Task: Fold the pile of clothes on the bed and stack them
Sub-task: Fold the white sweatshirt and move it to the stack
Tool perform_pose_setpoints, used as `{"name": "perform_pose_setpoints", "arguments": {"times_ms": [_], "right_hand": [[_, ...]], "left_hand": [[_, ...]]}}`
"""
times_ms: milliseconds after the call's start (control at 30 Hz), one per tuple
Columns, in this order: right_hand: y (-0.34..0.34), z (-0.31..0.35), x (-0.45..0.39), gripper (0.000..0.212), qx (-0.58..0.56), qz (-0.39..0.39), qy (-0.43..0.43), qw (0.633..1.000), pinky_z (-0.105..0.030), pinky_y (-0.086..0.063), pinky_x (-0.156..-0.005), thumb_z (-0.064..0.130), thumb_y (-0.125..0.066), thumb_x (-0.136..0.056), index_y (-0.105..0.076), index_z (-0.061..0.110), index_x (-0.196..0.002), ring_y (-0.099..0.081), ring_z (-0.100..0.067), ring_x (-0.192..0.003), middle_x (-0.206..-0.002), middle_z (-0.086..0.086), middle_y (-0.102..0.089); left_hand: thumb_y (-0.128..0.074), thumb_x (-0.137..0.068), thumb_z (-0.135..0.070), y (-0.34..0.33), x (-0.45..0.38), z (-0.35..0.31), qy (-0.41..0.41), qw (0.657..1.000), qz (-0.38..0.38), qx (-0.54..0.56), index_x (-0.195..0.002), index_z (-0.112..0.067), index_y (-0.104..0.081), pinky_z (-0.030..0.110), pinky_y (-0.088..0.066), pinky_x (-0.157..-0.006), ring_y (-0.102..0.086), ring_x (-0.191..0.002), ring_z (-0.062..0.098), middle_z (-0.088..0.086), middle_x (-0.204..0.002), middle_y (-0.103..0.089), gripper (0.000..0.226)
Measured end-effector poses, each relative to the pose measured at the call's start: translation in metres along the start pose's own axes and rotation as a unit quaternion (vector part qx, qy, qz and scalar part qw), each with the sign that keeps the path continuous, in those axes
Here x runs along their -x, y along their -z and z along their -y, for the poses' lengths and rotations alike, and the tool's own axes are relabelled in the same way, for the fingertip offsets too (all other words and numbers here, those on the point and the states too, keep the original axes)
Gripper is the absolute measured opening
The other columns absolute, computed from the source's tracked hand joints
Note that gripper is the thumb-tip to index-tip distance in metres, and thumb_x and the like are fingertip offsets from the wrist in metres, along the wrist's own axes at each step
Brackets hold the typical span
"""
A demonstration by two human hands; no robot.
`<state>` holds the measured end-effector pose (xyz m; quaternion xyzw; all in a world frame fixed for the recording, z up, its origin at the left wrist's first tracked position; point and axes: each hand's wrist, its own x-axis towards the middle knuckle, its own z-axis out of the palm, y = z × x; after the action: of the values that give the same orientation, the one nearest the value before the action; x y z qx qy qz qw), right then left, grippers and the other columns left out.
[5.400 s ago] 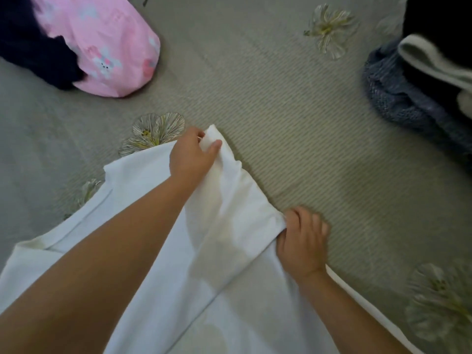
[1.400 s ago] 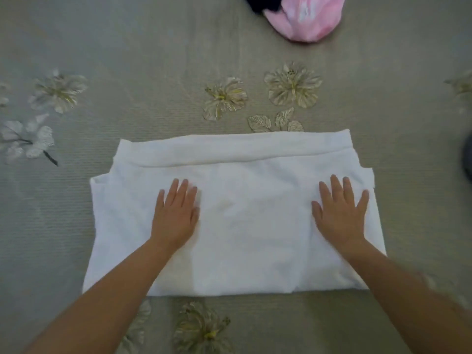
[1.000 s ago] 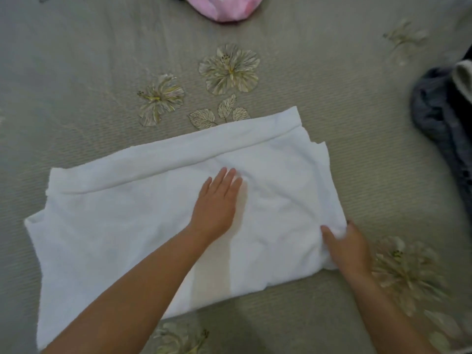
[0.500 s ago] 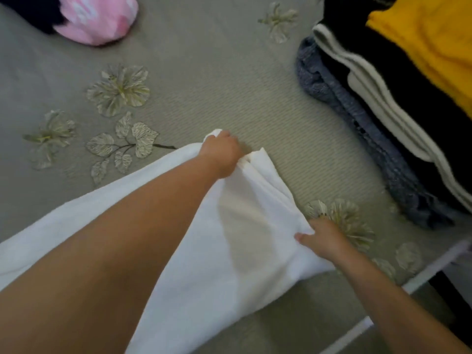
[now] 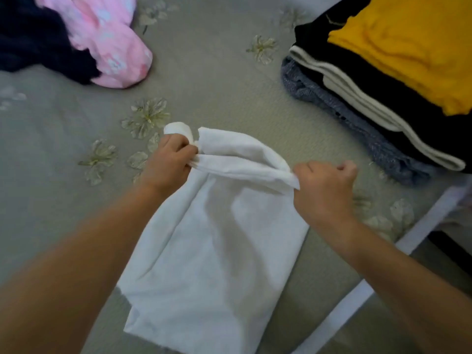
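Left hand (image 5: 168,162) grips one upper corner of the folded white cloth garment (image 5: 217,251), fingers curled round bunched fabric. Right hand (image 5: 323,190) pinches the opposite corner. The garment hangs between them over the near part of the grey flower-patterned bedspread (image 5: 217,80). Far right: stack of folded clothes (image 5: 383,98), yellow piece uppermost. Far left: unfolded pink garment (image 5: 112,47) beside a dark navy garment (image 5: 33,39).

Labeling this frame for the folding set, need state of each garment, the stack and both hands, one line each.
white garment: partly folded, top edge lifted, lower part on the bed
left hand: grips the garment's top left corner
right hand: pinches its top right corner
folded stack: neat, yellow garment on top
pink garment: crumpled, unfolded
dark navy garment: crumpled, unfolded beside it
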<state>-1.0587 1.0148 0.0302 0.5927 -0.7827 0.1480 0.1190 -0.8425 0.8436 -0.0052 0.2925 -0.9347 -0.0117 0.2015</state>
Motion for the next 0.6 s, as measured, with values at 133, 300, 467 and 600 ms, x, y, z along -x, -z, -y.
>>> {"name": "perform_pose_setpoints", "arguments": {"times_ms": [133,300,467,600], "right_hand": [[0.021,0.056,0.088,0.020,-0.020,0.038,0.031,0.999,-0.032,-0.023,-0.070,0.001,-0.050,-0.051,-0.062,0.014,-0.061,-0.053,-0.022,-0.047,-0.053,0.000,-0.052],[0.028,0.127,0.189,0.038,-0.041,0.067,0.032,0.996,-0.031,-0.023,-0.069,0.001,-0.027,-0.058,-0.062,0.015,-0.057,-0.051,-0.020,-0.047,-0.053,0.001,-0.050],[-0.003,0.175,0.275,0.017,0.012,0.165,0.008,0.986,-0.035,-0.028,-0.072,0.006,-0.062,-0.051,-0.066,0.011,-0.066,-0.055,-0.021,-0.057,-0.062,-0.003,-0.056],[-0.022,0.191,0.310,0.046,0.058,0.207,-0.045,0.976,-0.046,-0.031,-0.087,0.013,-0.070,-0.052,-0.068,0.004,-0.097,-0.043,-0.025,-0.089,-0.093,-0.010,-0.060]], "left_hand": [[-0.045,-0.074,-0.007,0.029,0.088,0.004,-0.061,0.998,-0.004,0.010,-0.082,-0.011,-0.044,0.032,-0.043,-0.055,-0.035,-0.072,0.024,0.005,-0.084,-0.040,0.009],[-0.046,-0.072,-0.006,0.068,0.189,-0.007,-0.065,0.997,0.046,0.015,-0.079,-0.006,-0.051,0.030,-0.046,-0.049,-0.036,-0.074,0.024,0.010,-0.083,-0.047,0.008],[-0.061,-0.072,0.001,0.054,0.275,-0.022,0.039,0.960,0.271,-0.063,-0.110,-0.009,-0.054,0.044,-0.051,-0.076,-0.040,-0.105,0.025,0.012,-0.115,-0.051,0.040],[-0.057,-0.084,-0.010,0.053,0.314,-0.050,0.204,0.888,0.405,-0.076,-0.145,-0.009,-0.019,0.056,-0.025,-0.106,-0.028,-0.134,0.038,0.020,-0.149,-0.023,0.072]]}}
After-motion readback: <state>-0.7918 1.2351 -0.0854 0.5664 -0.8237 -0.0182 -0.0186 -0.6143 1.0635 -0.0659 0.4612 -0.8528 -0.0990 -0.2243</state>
